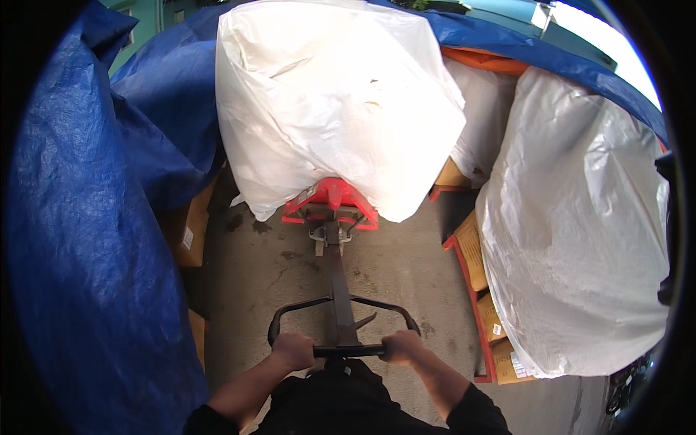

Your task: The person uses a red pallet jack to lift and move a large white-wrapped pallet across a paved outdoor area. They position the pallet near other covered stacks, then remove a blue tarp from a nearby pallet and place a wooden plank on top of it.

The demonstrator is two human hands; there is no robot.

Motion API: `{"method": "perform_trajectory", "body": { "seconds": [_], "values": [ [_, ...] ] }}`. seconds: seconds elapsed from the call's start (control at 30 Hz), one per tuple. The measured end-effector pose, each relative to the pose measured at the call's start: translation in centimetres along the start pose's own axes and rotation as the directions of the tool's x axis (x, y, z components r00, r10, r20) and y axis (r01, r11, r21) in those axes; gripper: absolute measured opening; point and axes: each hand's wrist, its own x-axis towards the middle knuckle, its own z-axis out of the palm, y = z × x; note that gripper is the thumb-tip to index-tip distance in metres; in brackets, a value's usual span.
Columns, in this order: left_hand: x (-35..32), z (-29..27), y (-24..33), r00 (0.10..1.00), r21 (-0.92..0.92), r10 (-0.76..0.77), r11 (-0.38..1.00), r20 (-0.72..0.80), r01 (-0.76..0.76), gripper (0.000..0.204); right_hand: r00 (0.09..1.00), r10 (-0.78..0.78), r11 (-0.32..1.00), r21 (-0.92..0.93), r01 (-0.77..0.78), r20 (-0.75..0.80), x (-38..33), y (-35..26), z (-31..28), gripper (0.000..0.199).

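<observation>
A grey concrete floor [406, 268] runs down the middle, marked with dark damp stains [246, 225] near its far end. On the left, a large blue tarpaulin [80, 239] hangs in folds over stacked brown cardboard boxes [190, 235]. On the right, a load wrapped in white plastic sheeting [580, 232] stands on a red pallet frame [471, 304], with more cardboard boxes [475, 254] showing at its base. Another blue tarpaulin [551, 61] drapes across the back, over an orange edge [486, 59]. A teal wall [141, 22] shows at the upper left. Bright daylight falls from above.
</observation>
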Motion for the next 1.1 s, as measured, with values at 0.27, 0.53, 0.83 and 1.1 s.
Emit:
{"method": "perform_trajectory", "body": {
  "seconds": [0.27, 0.53, 0.83, 1.1],
  "values": [
    [3.6, -6.6, 6.2, 0.98, -0.237, 0.192, 0.951, -0.045, -0.197, 0.044, 0.979, -0.068, 0.998, -0.028, 0.063, -0.194, -1.5, 11.4, -8.3, 0.028],
    [4.5, -5.4, 9.1, 0.928, -0.249, 0.341, 0.896, -0.146, -0.368, 0.052, 0.974, 0.037, 0.941, 0.32, -0.109, 0.224, -0.2, 12.2, -10.4, 0.094],
    [2.4, 0.4, 5.1, 0.947, -0.061, 0.183, 0.977, -0.263, -0.205, 0.051, 0.99, 0.046, 0.987, 0.159, -0.025, -0.131, 2.4, 3.6, -3.1, 0.073],
    [1.4, 10.0, 5.4, 0.97, -0.025, 0.12, 0.991, -0.21, -0.128, 0.053, 0.851, 0.168, 0.966, 0.254, -0.042, -0.498, -0.8, -0.5, 10.4, 0.059]
  ]
}}
